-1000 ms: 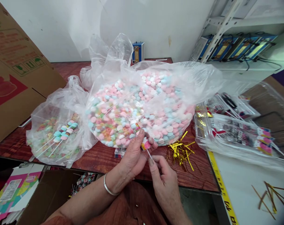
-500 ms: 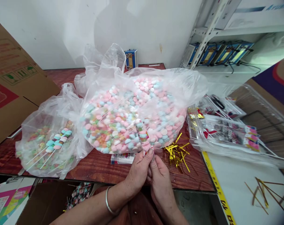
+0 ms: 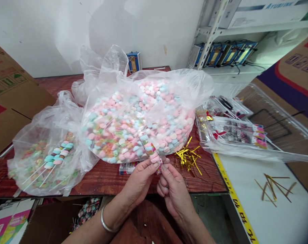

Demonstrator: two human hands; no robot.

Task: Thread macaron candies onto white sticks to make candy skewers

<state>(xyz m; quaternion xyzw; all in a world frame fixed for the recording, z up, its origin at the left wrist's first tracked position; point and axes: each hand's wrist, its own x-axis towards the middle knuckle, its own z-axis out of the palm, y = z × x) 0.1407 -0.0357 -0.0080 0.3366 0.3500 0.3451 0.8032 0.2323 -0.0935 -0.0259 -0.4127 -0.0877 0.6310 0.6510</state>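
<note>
Checked the head view only. Found the packet (image 3: 149,149) held above the near edge of the table (image 3: 108,179), tilted, top end leaning left and away, in front of the big bag (image 3: 141,112); could not determine contact with the bag. Judged to call for a light pinch, for fear of crushing the soft-looking contents; advised steadying the body with the left hand (image 3: 141,174), handling the lower end with the right hand (image 3: 172,179), and keeping the wrapper straight and unwrinkled.

Noted the left nearly closed, gripping the lower part between thumb and fingers, palm turned inward. Noted the right pinching the bottom end between thumb and forefinger, other fingers curled under. Observed forearms angled inward from the lower edge of view, hands nearly meeting, with a bangle (image 3: 102,218) on the left wrist. Recorded gold ties (image 3: 188,157) near the right hand, farther out and to its right. Could not tell the bottom end's condition under the fingertips.
</note>
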